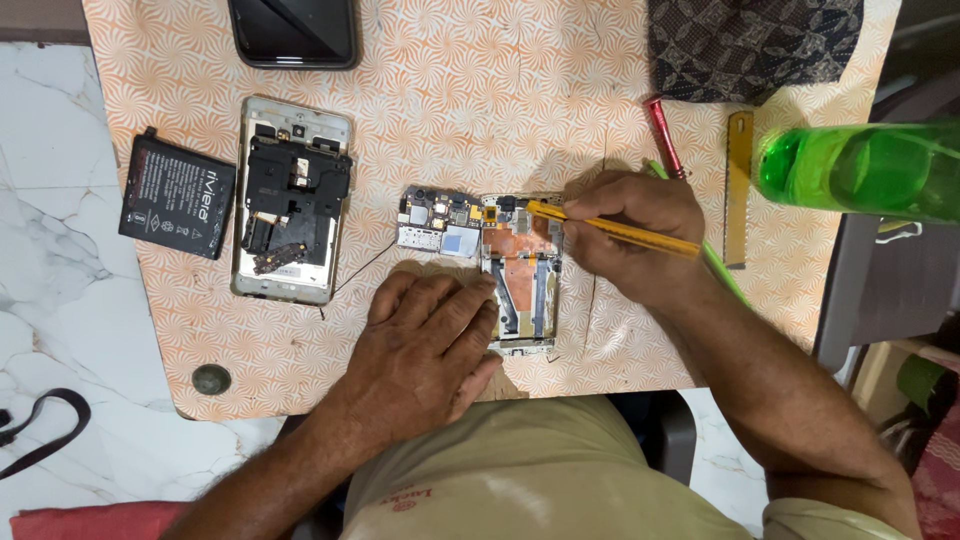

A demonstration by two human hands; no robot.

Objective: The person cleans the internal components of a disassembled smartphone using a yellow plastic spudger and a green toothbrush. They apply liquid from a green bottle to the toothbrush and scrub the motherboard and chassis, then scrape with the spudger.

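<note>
1. Head view: An opened phone frame (520,285) lies at the centre of the desk (470,90), which is covered in an orange-and-white patterned sheet. Its copper-coloured inner plate is exposed.
2. The left hand (425,345), coming in from 7 o'clock, lies flat with fingers spread, pressing on the frame's lower left edge; it holds nothing.
3. The right hand (625,230), coming in from 4 o'clock, is closed around a yellow tool (610,228). The tool's tip touches the top of the frame.
4. A circuit board (440,222) lies just beside the frame at its 10 o'clock, lifted out of it.
5. Progress, as a judgement: the phone looks well taken apart, with board and battery out; the parts at the frame's top appear to be still in work.
6. At 9 o'clock lies one phone back housing (292,200), with black parts inside. Left of it lies one black battery (177,197).
7. At 12 o'clock, one dark, whole phone (294,30) is cut off by the picture's edge.
8. At 2 o'clock lie one red screwdriver (665,135), one thin green tool (722,270) and one yellow ruler-like strip (738,185).
9. One green bottle (860,168) lies at 3 o'clock; one dark patterned cloth (755,45) at 1 o'clock.
10. One small round coin-like disc (211,379) sits at 8 o'clock.
</note>
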